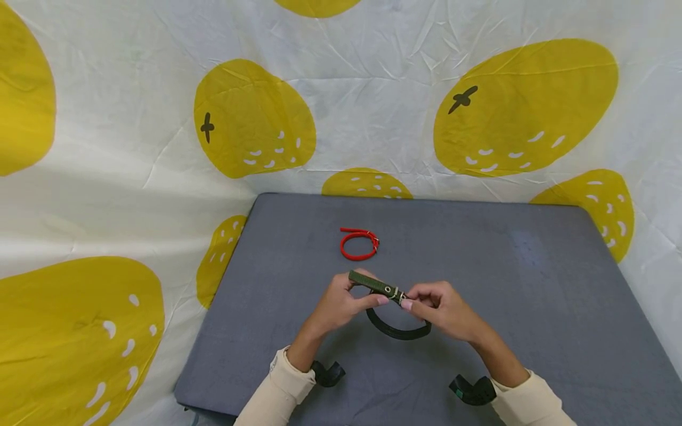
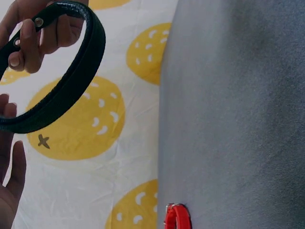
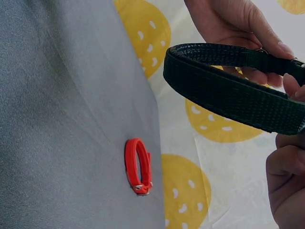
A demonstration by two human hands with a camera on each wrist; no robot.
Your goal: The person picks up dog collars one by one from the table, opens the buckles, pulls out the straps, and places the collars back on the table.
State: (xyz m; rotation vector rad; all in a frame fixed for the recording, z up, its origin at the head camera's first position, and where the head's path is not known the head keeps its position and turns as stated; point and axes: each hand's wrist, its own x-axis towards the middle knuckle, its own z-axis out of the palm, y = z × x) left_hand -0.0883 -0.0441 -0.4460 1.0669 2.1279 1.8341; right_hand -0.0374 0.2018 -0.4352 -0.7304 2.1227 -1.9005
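My left hand (image 1: pixel 343 303) and right hand (image 1: pixel 444 309) hold a dark green woven collar (image 1: pixel 401 333) between them, above the grey table. The left thumb and fingers pinch the strap near its free end, which sticks out to the left. At the metal buckle (image 1: pixel 402 297), my right fingertips grip the band, and the strap passes through there. A metal eyelet shows on the strap beside the buckle. The rest of the collar hangs below as a rounded loop, seen large in the left wrist view (image 2: pixel 78 83) and the right wrist view (image 3: pixel 214 90).
Beyond the hands, a red collar (image 1: pixel 358 257) lies buckled into a ring on the grey table (image 1: pixel 479 248), its tail pointing left. A white cloth with yellow fruit prints (image 1: pixel 373 118) hangs behind and to the sides. Black wrist mounts (image 1: pixel 328 375) sit below both cuffs.
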